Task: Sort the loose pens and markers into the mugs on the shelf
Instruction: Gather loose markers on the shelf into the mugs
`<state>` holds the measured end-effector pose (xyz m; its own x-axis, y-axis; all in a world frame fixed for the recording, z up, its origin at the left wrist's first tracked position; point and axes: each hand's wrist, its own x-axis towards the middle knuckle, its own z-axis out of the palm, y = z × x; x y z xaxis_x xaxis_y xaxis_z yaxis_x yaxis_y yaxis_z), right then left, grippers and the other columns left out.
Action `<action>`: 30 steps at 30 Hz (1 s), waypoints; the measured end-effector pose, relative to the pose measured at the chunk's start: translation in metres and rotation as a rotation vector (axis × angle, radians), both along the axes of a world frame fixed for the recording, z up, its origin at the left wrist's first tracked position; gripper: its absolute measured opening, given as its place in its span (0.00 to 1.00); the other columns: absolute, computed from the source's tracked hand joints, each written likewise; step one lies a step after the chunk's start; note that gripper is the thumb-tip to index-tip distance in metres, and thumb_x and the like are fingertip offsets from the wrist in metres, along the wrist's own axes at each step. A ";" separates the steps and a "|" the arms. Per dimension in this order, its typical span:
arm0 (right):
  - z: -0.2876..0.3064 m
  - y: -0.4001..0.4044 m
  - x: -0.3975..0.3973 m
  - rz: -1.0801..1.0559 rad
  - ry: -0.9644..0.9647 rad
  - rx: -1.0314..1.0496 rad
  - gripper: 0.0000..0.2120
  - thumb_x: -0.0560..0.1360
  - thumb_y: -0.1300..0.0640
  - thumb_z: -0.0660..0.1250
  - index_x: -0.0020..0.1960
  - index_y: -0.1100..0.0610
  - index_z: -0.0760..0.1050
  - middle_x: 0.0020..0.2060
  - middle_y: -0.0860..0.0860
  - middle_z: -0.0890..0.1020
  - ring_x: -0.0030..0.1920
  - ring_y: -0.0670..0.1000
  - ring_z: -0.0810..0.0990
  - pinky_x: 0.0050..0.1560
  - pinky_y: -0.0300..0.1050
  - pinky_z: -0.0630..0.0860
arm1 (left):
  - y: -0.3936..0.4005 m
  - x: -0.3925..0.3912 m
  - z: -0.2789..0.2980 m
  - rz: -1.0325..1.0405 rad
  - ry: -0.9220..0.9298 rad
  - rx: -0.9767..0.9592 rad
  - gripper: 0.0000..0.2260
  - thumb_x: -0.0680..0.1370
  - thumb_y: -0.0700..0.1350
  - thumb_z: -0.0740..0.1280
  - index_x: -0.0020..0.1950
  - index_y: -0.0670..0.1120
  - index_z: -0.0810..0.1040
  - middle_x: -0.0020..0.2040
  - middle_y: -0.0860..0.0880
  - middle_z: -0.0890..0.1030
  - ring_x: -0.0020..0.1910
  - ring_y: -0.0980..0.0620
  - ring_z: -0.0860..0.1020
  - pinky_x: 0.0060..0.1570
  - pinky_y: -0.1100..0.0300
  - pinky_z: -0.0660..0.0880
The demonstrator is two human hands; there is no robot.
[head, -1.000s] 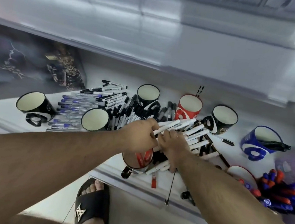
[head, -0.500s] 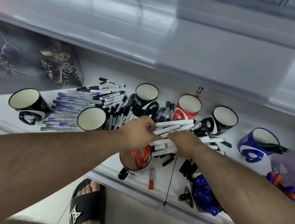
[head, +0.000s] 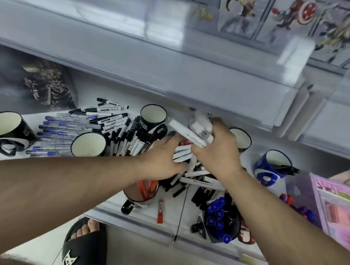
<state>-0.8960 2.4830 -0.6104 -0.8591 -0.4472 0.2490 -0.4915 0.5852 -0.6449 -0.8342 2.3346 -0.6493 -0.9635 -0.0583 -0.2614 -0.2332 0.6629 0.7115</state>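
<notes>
My right hand (head: 217, 152) is closed around a bunch of white markers (head: 189, 131), lifted above the shelf (head: 269, 215) in front of the back row of mugs; the red mug is hidden behind it. My left hand (head: 164, 157) lies flat with fingers spread over loose white markers (head: 181, 152). Black mugs stand at the far left (head: 6, 128), centre-left (head: 88, 147) and back (head: 153, 116); another (head: 242, 137) peeks out behind my right hand. A blue mug (head: 275, 166) holds a black marker. A front mug (head: 223, 220) holds blue-capped markers, another (head: 141, 191) red ones.
Blue-capped pens (head: 60, 134) and black-and-white markers (head: 123, 135) lie heaped between the left mugs. A red pen (head: 160, 210) lies near the shelf's front edge. An upper shelf (head: 176, 71) overhangs close above. A pink box (head: 340, 207) stands at right. A sandalled foot (head: 84, 246) is below.
My right hand has closed on a bunch of white markers and lifted them up and back toward the rear mugs. My left hand has let go and spread flat over the remaining markers.
</notes>
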 end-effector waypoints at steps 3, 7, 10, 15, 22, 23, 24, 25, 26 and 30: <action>0.012 -0.008 0.014 -0.123 -0.150 -0.244 0.21 0.67 0.65 0.74 0.39 0.45 0.65 0.34 0.40 0.75 0.31 0.35 0.76 0.30 0.29 0.69 | 0.005 -0.002 0.001 -0.027 -0.028 0.024 0.39 0.66 0.66 0.64 0.74 0.57 0.57 0.73 0.49 0.67 0.71 0.49 0.68 0.68 0.47 0.68; 0.022 -0.011 0.017 -0.203 -0.303 -0.356 0.20 0.69 0.66 0.73 0.37 0.47 0.65 0.33 0.44 0.73 0.30 0.41 0.73 0.32 0.36 0.73 | 0.008 0.002 0.017 -0.045 -0.060 0.081 0.17 0.78 0.51 0.66 0.65 0.49 0.70 0.54 0.48 0.79 0.49 0.51 0.79 0.51 0.55 0.77; 0.021 -0.007 0.012 -0.237 -0.487 -0.502 0.09 0.69 0.65 0.72 0.41 0.55 0.73 0.31 0.50 0.76 0.29 0.46 0.75 0.31 0.42 0.74 | 0.010 0.009 0.024 0.007 -0.062 0.251 0.02 0.80 0.43 0.63 0.52 0.49 0.74 0.44 0.46 0.81 0.37 0.56 0.78 0.40 0.59 0.74; -0.002 0.011 0.031 -0.255 -0.638 -0.519 0.05 0.71 0.66 0.68 0.42 0.60 0.72 0.32 0.56 0.73 0.32 0.52 0.71 0.32 0.44 0.70 | 0.000 0.029 0.015 0.222 -0.118 0.618 0.06 0.82 0.38 0.61 0.50 0.48 0.75 0.45 0.47 0.80 0.40 0.51 0.77 0.45 0.54 0.74; -0.034 -0.005 0.093 -0.089 -0.636 -0.296 0.14 0.70 0.67 0.69 0.50 0.54 0.72 0.37 0.48 0.79 0.34 0.44 0.78 0.30 0.34 0.71 | 0.009 0.061 0.027 0.168 -0.137 0.999 0.17 0.73 0.42 0.73 0.61 0.50 0.77 0.52 0.49 0.84 0.53 0.53 0.81 0.54 0.58 0.74; -0.035 -0.009 0.099 -0.076 -0.628 -0.292 0.15 0.70 0.66 0.69 0.52 0.54 0.72 0.38 0.47 0.80 0.35 0.43 0.80 0.32 0.35 0.73 | 0.011 0.065 0.027 0.168 -0.151 1.004 0.24 0.67 0.45 0.76 0.62 0.50 0.76 0.54 0.47 0.84 0.57 0.50 0.80 0.59 0.54 0.74; -0.036 -0.012 0.103 -0.055 -0.602 -0.276 0.16 0.70 0.65 0.69 0.54 0.54 0.72 0.40 0.46 0.81 0.37 0.42 0.81 0.34 0.36 0.74 | 0.012 0.068 0.027 0.185 -0.154 0.991 0.28 0.63 0.47 0.79 0.61 0.49 0.76 0.54 0.46 0.84 0.59 0.47 0.80 0.61 0.52 0.73; -0.035 -0.015 0.106 -0.027 -0.572 -0.244 0.18 0.69 0.66 0.68 0.56 0.53 0.71 0.41 0.45 0.81 0.39 0.40 0.81 0.36 0.37 0.76 | 0.012 0.071 0.027 0.219 -0.140 0.973 0.27 0.61 0.46 0.79 0.59 0.47 0.77 0.51 0.46 0.84 0.58 0.46 0.80 0.60 0.52 0.74; -0.033 -0.020 0.110 0.006 -0.544 -0.211 0.22 0.69 0.68 0.67 0.59 0.52 0.70 0.42 0.42 0.80 0.42 0.38 0.81 0.39 0.36 0.78 | 0.011 0.072 0.025 0.260 -0.124 0.961 0.24 0.62 0.44 0.79 0.56 0.46 0.78 0.49 0.46 0.84 0.56 0.46 0.80 0.59 0.52 0.75; -0.024 -0.041 0.118 0.043 -0.462 -0.127 0.34 0.70 0.64 0.70 0.72 0.53 0.59 0.47 0.32 0.74 0.45 0.28 0.74 0.44 0.23 0.71 | 0.011 0.072 0.025 0.420 -0.087 1.017 0.18 0.72 0.35 0.73 0.58 0.50 0.79 0.51 0.47 0.85 0.53 0.50 0.82 0.57 0.52 0.77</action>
